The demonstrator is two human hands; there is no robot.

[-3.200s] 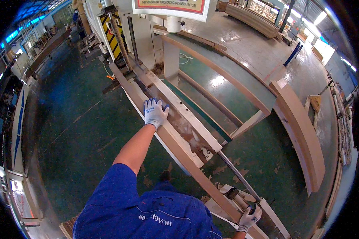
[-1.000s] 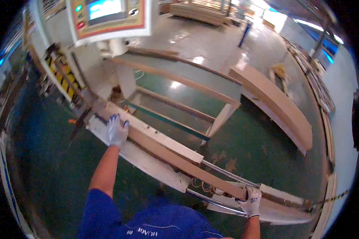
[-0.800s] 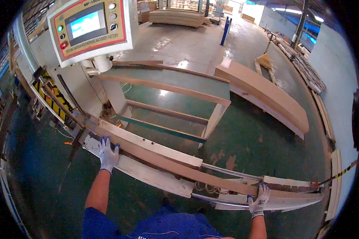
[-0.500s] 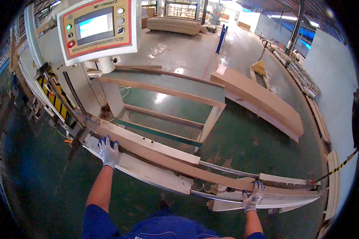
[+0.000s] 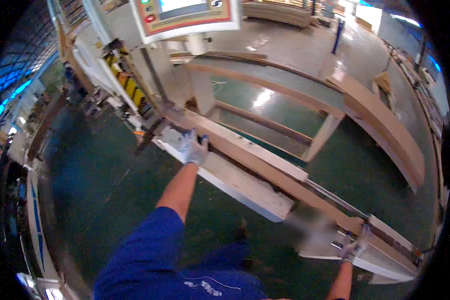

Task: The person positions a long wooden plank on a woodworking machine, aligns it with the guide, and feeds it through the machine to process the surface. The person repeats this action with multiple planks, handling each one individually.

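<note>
A long, narrow light-brown board (image 5: 265,167) lies lengthwise along the white machine bed (image 5: 235,175), running from the machine at the left to the far right end. My left hand (image 5: 195,150), in a white glove with blue fingertips, rests against the board's near side close to the machine, fingers spread. My right hand (image 5: 356,247), gloved alike and slightly blurred, lies near the board's right end, thumb apart from the fingers. Neither hand wraps around the board. A blurred patch left of my right hand hides part of the bed.
A control panel (image 5: 195,31) with a screen and coloured buttons hangs over the bed's left part. Behind the bed stands a low table frame (image 5: 285,97). To its right lies a stack of long boards (image 5: 385,122). Black-and-yellow stripes (image 5: 130,87) mark the machine at left.
The view has turned to the left and tilted, so the bed, board and panel sit further right in the picture. Both hands keep about the same places along the board.
</note>
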